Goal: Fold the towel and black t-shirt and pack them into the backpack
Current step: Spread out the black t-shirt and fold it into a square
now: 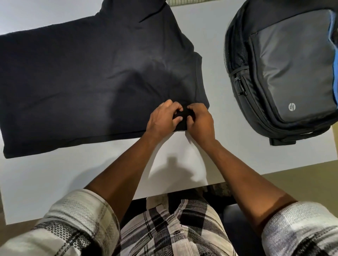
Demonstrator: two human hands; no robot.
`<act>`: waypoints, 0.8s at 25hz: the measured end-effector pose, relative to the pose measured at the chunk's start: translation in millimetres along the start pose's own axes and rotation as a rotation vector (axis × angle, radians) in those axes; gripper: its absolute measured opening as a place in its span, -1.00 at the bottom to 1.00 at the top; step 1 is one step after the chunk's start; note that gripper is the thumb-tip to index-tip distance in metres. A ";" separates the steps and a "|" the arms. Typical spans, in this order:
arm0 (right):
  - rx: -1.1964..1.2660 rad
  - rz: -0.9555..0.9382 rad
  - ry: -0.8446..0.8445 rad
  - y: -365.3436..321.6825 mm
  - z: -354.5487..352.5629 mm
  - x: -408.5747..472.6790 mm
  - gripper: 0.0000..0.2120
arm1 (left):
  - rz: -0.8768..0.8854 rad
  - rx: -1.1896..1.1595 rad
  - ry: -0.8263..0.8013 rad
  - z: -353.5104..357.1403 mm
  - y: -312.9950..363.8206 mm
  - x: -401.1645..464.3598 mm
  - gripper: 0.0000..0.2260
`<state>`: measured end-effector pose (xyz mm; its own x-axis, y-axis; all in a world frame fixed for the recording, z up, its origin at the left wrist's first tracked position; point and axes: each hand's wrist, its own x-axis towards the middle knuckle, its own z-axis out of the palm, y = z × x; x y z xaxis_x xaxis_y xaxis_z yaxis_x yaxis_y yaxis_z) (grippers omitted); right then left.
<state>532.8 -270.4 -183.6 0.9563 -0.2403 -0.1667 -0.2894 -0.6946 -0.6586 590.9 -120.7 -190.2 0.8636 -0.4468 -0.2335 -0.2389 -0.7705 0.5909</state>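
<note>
Plaid rolled-up shirt sleeves (76, 215) nearest. Left hand (162, 118) and right hand (200, 121) close together, fingers curled, both pinching near edge of black cotton t-shirt (82, 76). T-shirt spreads flat on white desk (54, 175), beyond and left of hands. Black-and-grey fabric backpack (285, 73) lies right of right hand, apart from t-shirt.

The black t-shirt (87, 73) runs off the left and top of the picture, so its far sleeve cannot be seen. The backpack (285, 73) is cut off at the right and top. A striped cloth (182, 2) at the tabletop's far edge barely shows. Curled fingers (176, 119) hide part of the near sleeve.
</note>
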 end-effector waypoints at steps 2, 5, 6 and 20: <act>0.094 -0.017 0.087 -9.4 -3.4 1.5 -0.66 | -0.015 -0.042 -0.007 -0.4 0.2 -1.4 -0.74; 0.116 -0.225 0.172 -27.8 -2.7 0.1 -0.70 | 0.013 -0.131 0.104 -2.8 -0.5 -14.2 -0.74; 0.106 -0.293 0.151 -33.9 2.9 2.1 -0.70 | 0.002 -0.108 0.177 -3.6 -4.1 -19.9 -0.73; -0.560 -0.161 -0.097 -55.0 67.6 25.7 -0.38 | -0.435 0.358 0.310 -99.0 -217.6 -91.7 -0.38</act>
<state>576.1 -192.5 -201.3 0.9819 -0.0571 -0.1804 -0.0931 -0.9758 -0.1978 607.6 132.9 -221.0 0.9904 0.0514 -0.1280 0.0748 -0.9798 0.1855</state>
